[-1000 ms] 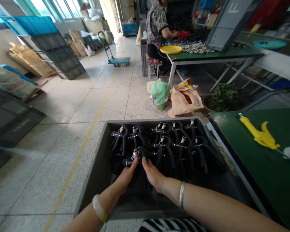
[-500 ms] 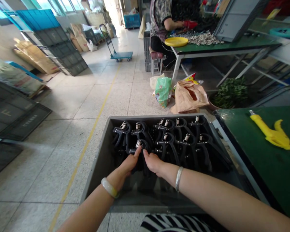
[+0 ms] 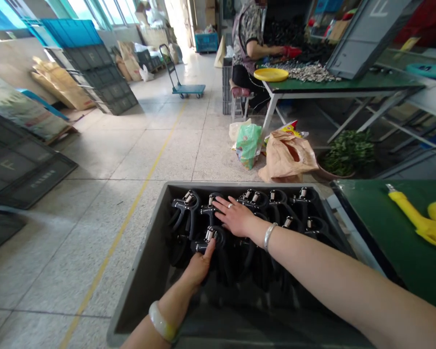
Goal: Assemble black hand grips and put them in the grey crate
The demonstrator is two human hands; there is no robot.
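A grey plastic crate [image 3: 140, 271] holds several black hand grip strengtheners with metal springs, standing in rows. My left hand [image 3: 198, 264] is closed at the nearest hand grip strengthener [image 3: 221, 240], its thumb up beside the spring and its other fingers mostly hidden below. My right hand [image 3: 234, 215] is open, fingers spread, palm down over the grip strengtheners in the middle of the crate. Its fingertips reach another hand grip strengthener [image 3: 206, 210] in the back row and partly cover it.
On the green table [image 3: 381, 218] at right lies a yellow tool [image 3: 417, 218] with a metal tip. Beyond the crate are a brown bag [image 3: 287, 160], a green bag [image 3: 249, 145] and a potted plant [image 3: 347, 152]. A person [image 3: 249, 53] sits at another table. Grey crates [image 3: 94, 72] stand at left.
My right hand has lifted off the nearest grip strengthener, moved up and right, and spread open over the others. My left hand stays at that grip strengthener. The view has tilted slightly upward.
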